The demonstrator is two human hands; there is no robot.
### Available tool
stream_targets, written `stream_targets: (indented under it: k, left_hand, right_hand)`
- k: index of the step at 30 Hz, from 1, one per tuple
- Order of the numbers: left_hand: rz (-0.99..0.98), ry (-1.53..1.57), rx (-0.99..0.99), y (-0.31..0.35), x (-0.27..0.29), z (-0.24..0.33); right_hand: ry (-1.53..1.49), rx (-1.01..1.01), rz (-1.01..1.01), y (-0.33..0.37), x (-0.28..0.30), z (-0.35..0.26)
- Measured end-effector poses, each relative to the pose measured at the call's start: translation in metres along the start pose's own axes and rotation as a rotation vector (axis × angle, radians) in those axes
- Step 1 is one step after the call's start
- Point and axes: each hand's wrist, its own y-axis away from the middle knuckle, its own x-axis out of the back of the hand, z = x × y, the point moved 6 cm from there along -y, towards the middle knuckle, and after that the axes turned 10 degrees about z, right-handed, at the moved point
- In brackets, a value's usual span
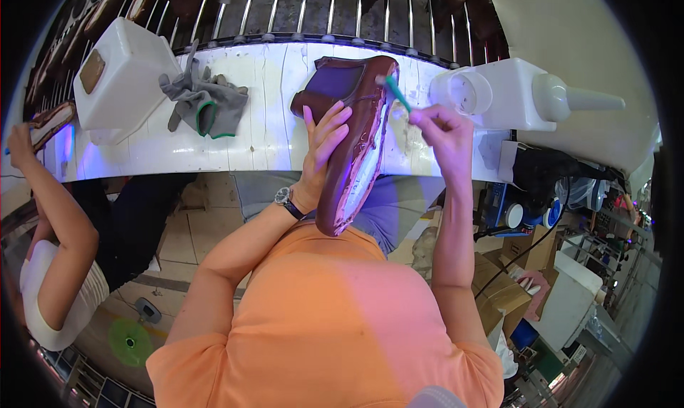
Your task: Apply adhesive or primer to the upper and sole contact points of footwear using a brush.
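A dark brown ankle boot upper (pixel 360 130) with an elastic side panel lies on its side, its pale underside turned to the right. Its toe hangs over the near edge of the white bench (pixel 278 151). My left hand (pixel 324 151), with a watch on the wrist, grips the boot from its left side, fingers spread along the brown surface. Between the fingertips of my right hand (pixel 445 133) is a small brush with a green handle (pixel 397 94). The brush tip meets the boot near its heel end, by the border of the underside.
Grey gloves with green cuffs (pixel 206 109) lie left of the boot, beside a white plastic container (pixel 121 80). A white bottle with a long nozzle (pixel 527 94) lies at right. Beyond the bench, a roller conveyor (pixel 328 16) carries more boots. A co-worker's arm (pixel 64 215) is at far left.
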Motion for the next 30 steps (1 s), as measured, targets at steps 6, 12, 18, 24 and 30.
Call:
stream_targets:
  k: [6,12,18,24,30]
  left_hand:
    - [-0.029,-0.028,0.030,-0.009,-0.001,0.004]
    - [-0.097,0.002,0.057,-0.017,0.002,0.007]
    - [-0.139,-0.048,0.071,-0.031,0.013,0.021]
    - [-0.300,0.019,0.197,-0.039,0.013,0.027]
    - [-0.485,-0.111,0.189,-0.075,0.023,0.057]
  right_hand:
    - [-0.142,0.052,-0.098,0.044,-0.003,-0.029]
    - [-0.035,0.362,-0.210,0.068,-0.005,-0.065]
    - [0.029,0.480,-0.383,0.103,-0.018,-0.093]
    - [-0.083,0.321,0.010,0.070,0.001,-0.082]
    - [0.012,0.541,-0.159,0.098,0.004,-0.121]
